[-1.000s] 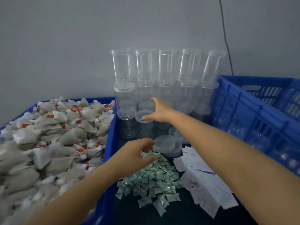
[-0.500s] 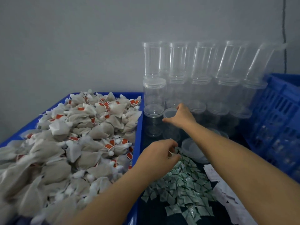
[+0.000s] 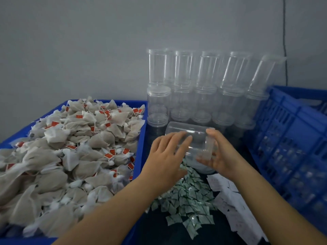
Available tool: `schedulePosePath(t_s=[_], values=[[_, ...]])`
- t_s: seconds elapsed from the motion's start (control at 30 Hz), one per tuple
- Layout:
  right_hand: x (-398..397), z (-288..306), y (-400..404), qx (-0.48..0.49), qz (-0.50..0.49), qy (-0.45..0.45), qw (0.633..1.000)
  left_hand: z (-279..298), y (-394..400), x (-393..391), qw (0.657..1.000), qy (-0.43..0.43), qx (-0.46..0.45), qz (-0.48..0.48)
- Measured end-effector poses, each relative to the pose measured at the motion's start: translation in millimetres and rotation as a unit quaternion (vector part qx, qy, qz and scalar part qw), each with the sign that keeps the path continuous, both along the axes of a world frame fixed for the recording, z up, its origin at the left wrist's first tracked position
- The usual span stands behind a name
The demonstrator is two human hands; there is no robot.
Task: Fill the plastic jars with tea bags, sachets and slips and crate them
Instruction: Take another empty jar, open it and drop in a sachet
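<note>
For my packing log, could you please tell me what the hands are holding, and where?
A clear plastic jar, tipped on its side: the right hand grips its lidded end, and the left hand has fingers laid straight on its body.

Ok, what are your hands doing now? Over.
Right hand holds a jar on its side, left hand steadies it, fingers straight. Jar looks empty. Sachets just below, nothing in the way.

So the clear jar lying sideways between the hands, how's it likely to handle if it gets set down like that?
The clear jar looks empty and thin-walled, so probably light. It is round and on its side, so it would likely roll if released. Its smooth plastic may slip, though the right hand curls round one end and the left hand steadies it.
</note>
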State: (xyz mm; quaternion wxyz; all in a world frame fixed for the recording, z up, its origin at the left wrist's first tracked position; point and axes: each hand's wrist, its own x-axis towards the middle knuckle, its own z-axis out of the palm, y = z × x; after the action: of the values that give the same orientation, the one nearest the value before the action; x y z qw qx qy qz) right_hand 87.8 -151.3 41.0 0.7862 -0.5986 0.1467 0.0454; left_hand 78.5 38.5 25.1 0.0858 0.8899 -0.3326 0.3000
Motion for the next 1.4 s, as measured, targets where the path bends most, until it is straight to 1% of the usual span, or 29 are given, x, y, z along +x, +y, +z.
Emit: schedulePosePath(t_s=[0.03,0.07,0.13,0.17,0.23,0.3,0.37,0.43,0.47,0.5,0.6,0.7,0.77,0.87,1.1,1.33,1.4], values=[[-10.3,-6.9,-2.6,0.036,0.011,0.018,0.999,-0.9,-1.5,-1.3,0.997,-0.059,0.043,-0.017],[-19.6,-13.2,-5.1,0.062,0.026,0.039,0.997,-3.0,-2.9,-2.3,0.987,-0.126,0.094,-0.041],[-35.6,-25.3,-10.5,0.097,0.053,0.086,0.990,-9.9,-5.3,-3.9,0.949,-0.243,0.177,-0.098],[-42.7,-31.4,-13.7,0.117,0.065,0.103,0.986,-13.7,-6.8,-5.4,0.932,-0.275,0.206,-0.114],[-54.9,-41.3,-20.6,0.164,0.094,0.122,0.974,-19.4,-10.5,-10.2,0.911,-0.309,0.248,-0.110],[-65.5,-46.1,-25.3,0.187,0.137,0.141,0.962,-21.5,-14.7,-16.1,0.896,-0.330,0.280,-0.098],[-72.9,-49.9,-29.1,0.226,0.188,0.163,0.942,-21.7,-19.5,-20.8,0.882,-0.349,0.298,-0.110],[-78.2,-55.7,-32.3,0.296,0.220,0.201,0.907,-21.9,-26.4,-25.1,0.876,-0.350,0.308,-0.125],[-79.9,-58.8,-34.1,0.311,0.229,0.216,0.897,-22.1,-30.1,-27.3,0.878,-0.342,0.309,-0.130],[-80.4,-62.9,-36.5,0.304,0.230,0.224,0.897,-22.4,-34.0,-29.1,0.882,-0.330,0.309,-0.135],[-79.4,-69.1,-39.5,0.251,0.221,0.236,0.912,-23.6,-41.5,-31.1,0.888,-0.296,0.312,-0.160],[-75.8,-68.7,-37.0,0.187,0.208,0.246,0.928,-21.0,-43.4,-28.6,0.903,-0.281,0.275,-0.171],[-71.6,-68.4,-34.6,0.163,0.187,0.244,0.937,-19.8,-43.0,-26.7,0.914,-0.275,0.249,-0.163],[-65.0,-69.3,-32.4,0.143,0.166,0.236,0.947,-18.7,-41.8,-25.4,0.923,-0.275,0.214,-0.160],[-55.8,-73.4,-29.4,0.107,0.138,0.191,0.966,-13.2,-41.5,-26.3,0.922,-0.297,0.177,-0.176],[-58.7,-66.8,-27.7,0.064,0.127,0.164,0.976,-8.9,-42.6,-30.0,0.931,-0.274,0.180,-0.159],[-59.2,-65.7,-26.6,0.058,0.118,0.160,0.978,-7.6,-41.9,-31.9,0.933,-0.266,0.194,-0.146]])
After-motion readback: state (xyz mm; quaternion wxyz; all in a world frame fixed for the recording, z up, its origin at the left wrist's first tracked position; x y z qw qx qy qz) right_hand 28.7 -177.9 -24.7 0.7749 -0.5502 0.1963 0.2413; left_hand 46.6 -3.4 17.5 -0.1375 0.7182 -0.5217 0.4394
